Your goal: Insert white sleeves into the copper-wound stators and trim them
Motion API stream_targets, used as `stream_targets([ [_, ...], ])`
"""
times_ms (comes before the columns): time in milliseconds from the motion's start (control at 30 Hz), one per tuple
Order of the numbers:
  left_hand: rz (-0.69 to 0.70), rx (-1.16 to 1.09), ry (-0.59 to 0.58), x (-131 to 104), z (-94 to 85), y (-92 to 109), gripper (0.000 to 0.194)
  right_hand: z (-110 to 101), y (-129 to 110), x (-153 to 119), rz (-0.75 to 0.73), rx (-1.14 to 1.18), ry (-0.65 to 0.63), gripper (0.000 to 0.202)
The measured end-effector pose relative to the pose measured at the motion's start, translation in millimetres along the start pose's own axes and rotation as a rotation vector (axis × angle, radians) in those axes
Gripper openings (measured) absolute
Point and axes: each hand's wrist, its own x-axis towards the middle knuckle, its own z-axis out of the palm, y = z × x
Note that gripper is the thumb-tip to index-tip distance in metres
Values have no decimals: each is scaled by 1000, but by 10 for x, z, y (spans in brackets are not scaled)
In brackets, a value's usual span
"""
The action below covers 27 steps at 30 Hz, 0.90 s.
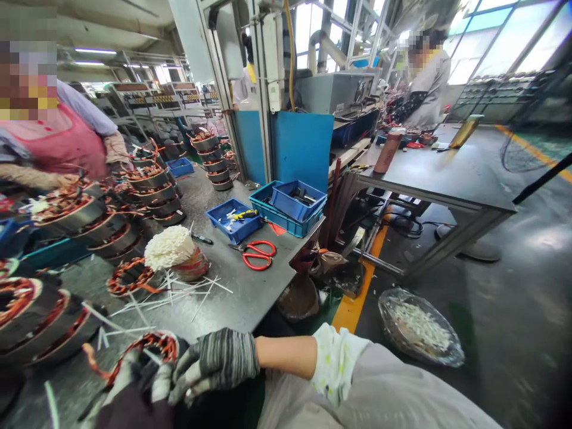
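Note:
A stator ring wound with copper wire (163,344) lies at the near edge of the metal table. Around its near side my left hand (143,378), in a grey glove and dark sleeve, has its fingers on the ring, with a white strip (152,356) between them. My right hand (214,363), in a striped grey glove, is at the ring's right side, fingers curled; whatever its fingertips hold is too small to make out. Beyond the ring, loose white strips (179,290) lie scattered beside a tub packed with white strips (191,267).
Stacked stators (31,325) stand on the left. Red-handled scissors (259,255) lie near blue trays (235,221). A person in a pink apron (62,143) works across the table; another person (429,83) is at the back right. A plastic-lined basin (420,328) sits on the floor.

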Motion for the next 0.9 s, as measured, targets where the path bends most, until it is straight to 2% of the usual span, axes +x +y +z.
stream_targets([
  [100,-131,59,97,-176,-85,228,70,115,-66,-112,-46,298,140,5],
  [167,-72,-28,176,-290,-136,378,45,223,-114,-176,-27,577,343,13],
  [233,48,-99,265,-338,-145,471,30,306,-119,-188,147,781,507,24],
  [333,142,-51,278,-329,-94,447,18,366,-76,-104,412,913,571,35],
  [433,159,-11,262,-357,-51,381,16,359,-109,-51,491,912,576,39],
  [600,185,30,242,-442,-53,386,24,300,-236,-99,492,700,559,34],
  [767,216,51,212,-452,-87,381,26,287,-183,-75,492,554,525,31],
  [900,206,54,196,-455,-112,390,26,275,-147,-81,465,528,545,30],
])
